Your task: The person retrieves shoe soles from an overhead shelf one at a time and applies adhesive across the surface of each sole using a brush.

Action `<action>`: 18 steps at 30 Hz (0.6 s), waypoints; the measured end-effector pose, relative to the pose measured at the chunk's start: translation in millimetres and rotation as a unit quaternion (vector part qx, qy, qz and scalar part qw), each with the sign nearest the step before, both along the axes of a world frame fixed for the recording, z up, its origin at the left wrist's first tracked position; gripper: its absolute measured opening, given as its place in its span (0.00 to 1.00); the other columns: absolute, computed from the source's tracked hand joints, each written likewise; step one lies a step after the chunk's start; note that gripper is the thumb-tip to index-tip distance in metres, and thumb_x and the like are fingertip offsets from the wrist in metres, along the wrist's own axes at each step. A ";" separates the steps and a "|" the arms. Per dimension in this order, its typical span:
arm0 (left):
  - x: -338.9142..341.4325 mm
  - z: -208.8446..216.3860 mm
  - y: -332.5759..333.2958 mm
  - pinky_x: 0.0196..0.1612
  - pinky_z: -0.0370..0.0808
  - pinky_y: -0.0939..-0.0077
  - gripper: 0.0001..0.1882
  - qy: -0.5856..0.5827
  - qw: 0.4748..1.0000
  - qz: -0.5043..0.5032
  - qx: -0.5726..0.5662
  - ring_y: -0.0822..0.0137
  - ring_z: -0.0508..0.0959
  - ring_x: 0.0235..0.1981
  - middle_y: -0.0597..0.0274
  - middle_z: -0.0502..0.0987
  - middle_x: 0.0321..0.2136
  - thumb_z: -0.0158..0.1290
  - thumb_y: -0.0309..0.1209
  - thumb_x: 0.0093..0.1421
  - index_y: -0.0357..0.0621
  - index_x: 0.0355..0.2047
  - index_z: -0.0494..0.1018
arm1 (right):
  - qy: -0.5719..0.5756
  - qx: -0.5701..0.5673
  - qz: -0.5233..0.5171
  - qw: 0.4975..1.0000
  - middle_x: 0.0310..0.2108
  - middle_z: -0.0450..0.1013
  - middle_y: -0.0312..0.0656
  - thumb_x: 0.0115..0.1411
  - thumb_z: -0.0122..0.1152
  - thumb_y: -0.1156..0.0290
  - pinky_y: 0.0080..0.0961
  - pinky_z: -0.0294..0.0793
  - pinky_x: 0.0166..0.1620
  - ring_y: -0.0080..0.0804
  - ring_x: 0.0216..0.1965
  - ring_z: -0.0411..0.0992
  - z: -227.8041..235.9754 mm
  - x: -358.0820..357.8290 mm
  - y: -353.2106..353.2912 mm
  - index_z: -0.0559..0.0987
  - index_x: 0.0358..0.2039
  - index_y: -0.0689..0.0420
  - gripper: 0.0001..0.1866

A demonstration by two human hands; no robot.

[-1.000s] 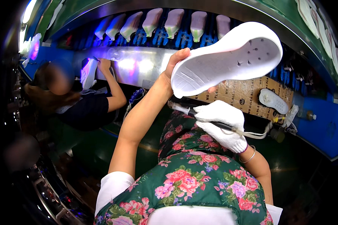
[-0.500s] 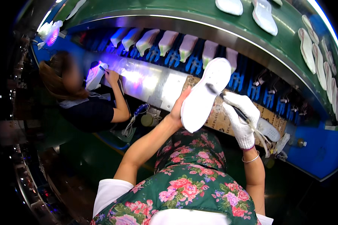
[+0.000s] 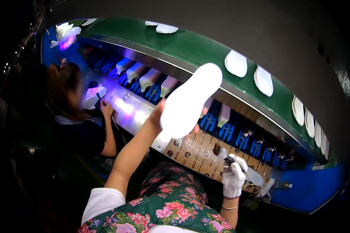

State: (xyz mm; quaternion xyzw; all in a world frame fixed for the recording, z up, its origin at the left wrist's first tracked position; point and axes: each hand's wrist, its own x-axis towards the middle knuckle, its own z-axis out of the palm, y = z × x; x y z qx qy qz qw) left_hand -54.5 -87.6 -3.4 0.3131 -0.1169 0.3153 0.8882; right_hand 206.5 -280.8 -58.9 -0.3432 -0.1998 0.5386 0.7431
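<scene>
My bare left hand (image 3: 157, 116) grips a white shoe sole (image 3: 190, 101) by its edges. It is held up at a slant, its broad face washed out by bright light, and fingertips show past its right edge. Lower down to the right, my right hand (image 3: 234, 176), in a white knit glove, is closed around a dark-handled brush (image 3: 223, 153). The brush's dark bristles point up and left over a printed brown cardboard sheet (image 3: 188, 153), apart from the sole. Beside the glove lies a pale sole with small holes (image 3: 255, 177).
Behind the bench, a green conveyor (image 3: 198, 48) carries several white soles (image 3: 236, 63). Below it runs a row of blue clamps (image 3: 226, 130), some with pale foot-shaped pieces. At left, a co-worker (image 3: 79, 128) handles another sole (image 3: 94, 97) under purple light. A blue panel (image 3: 311, 190) stands at right.
My left hand has raised and turned the sole up and left. My right hand has drawn the brush away from it, down toward the cardboard. The whole view has shifted.
</scene>
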 end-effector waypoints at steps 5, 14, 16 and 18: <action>49.5 20.8 106.0 0.63 0.68 0.51 0.44 -0.052 0.956 0.138 -0.255 0.34 0.64 0.59 0.37 0.57 0.62 0.29 0.65 0.65 0.42 0.68 0.48 | -0.018 -0.116 0.021 0.993 0.41 0.77 0.53 0.53 0.62 0.85 0.22 0.80 0.36 0.35 0.37 0.78 -24.4 -24.9 11.0 0.79 0.39 0.68 0.12; 42.7 18.1 107.5 0.49 0.73 0.63 0.40 0.357 0.667 0.621 0.206 0.51 0.71 0.46 0.45 0.68 0.47 0.66 0.36 0.51 0.31 0.59 0.60 | -0.057 -0.200 0.041 0.977 0.38 0.78 0.48 0.55 0.62 0.84 0.22 0.76 0.33 0.32 0.31 0.76 -47.0 -36.6 11.8 0.79 0.42 0.68 0.13; 31.9 20.8 139.9 0.52 0.70 0.56 0.46 0.531 0.445 0.620 0.369 0.46 0.69 0.48 0.41 0.70 0.43 0.69 0.40 0.43 0.31 0.58 0.61 | -0.057 -0.195 0.033 0.979 0.37 0.78 0.48 0.55 0.62 0.84 0.21 0.76 0.34 0.32 0.31 0.76 -46.6 -41.1 17.6 0.79 0.42 0.68 0.13; 35.5 26.6 150.5 0.53 0.69 0.56 0.46 0.574 0.449 0.569 0.382 0.44 0.69 0.49 0.39 0.69 0.44 0.69 0.41 0.43 0.31 0.58 0.61 | -0.060 -0.209 0.051 0.975 0.38 0.78 0.48 0.55 0.62 0.84 0.21 0.76 0.34 0.31 0.31 0.76 -47.3 -44.9 21.3 0.78 0.43 0.68 0.13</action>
